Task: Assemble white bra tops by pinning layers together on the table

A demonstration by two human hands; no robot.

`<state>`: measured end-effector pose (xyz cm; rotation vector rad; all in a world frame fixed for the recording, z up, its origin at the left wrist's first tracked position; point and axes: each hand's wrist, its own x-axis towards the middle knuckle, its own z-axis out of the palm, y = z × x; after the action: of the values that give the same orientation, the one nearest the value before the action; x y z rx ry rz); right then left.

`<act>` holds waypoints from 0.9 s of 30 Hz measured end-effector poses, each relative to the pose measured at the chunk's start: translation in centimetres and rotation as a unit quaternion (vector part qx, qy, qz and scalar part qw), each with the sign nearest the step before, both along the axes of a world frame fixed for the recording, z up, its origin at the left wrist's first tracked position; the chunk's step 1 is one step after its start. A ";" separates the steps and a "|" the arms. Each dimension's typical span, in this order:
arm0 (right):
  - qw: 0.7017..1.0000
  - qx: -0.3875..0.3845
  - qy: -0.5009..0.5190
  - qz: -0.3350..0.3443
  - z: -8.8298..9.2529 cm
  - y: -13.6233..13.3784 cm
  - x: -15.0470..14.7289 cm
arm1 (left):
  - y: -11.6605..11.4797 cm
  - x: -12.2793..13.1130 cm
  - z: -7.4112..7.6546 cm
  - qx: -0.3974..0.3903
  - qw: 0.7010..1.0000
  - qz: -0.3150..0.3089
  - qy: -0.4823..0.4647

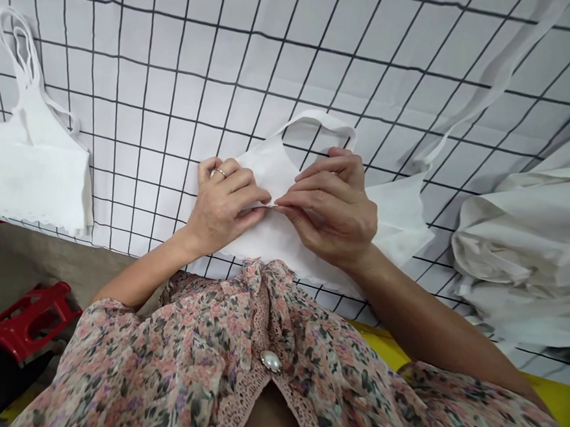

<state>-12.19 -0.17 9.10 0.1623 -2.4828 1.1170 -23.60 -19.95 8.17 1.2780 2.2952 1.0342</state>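
Observation:
A white strappy top [263, 165] lies in front of me on the grid-patterned cloth, one strap looping up above my hands. My left hand [228, 201], with a ring on one finger, pinches a fold of the top between thumb and forefinger. Close beside it, my right hand [334, 203] is closed in a pinch, thumb against forefinger. A tiny thin thing shows between the two sets of fingertips, too small to name. Part of the top is hidden under my right hand and wrist.
Another white top [28, 166] lies at the left near the cloth's edge. A heap of white fabric [521, 242] is at the right, and a long white strap [495, 88] runs up behind it. Below the left edge stands a red plastic object [33, 319].

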 end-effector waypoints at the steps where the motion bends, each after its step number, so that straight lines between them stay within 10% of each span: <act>1: 1.000 0.005 0.007 -0.005 0.0 0.0 0.0 | 0.0 0.0 0.0 0.006 1.000 0.002 -0.005; 16: 0.981 0.159 -0.024 0.108 0.8 2.1 -1.6 | -0.3 -1.1 0.6 -0.001 1.000 -0.027 -0.001; 27: 0.980 0.033 -0.163 0.112 2.2 1.9 -2.8 | 0.0 -0.6 -0.2 0.016 0.999 0.007 0.031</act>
<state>-15.04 1.74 11.32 0.3076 -2.8515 1.2360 -24.19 -19.94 7.98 1.3256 2.3447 1.0544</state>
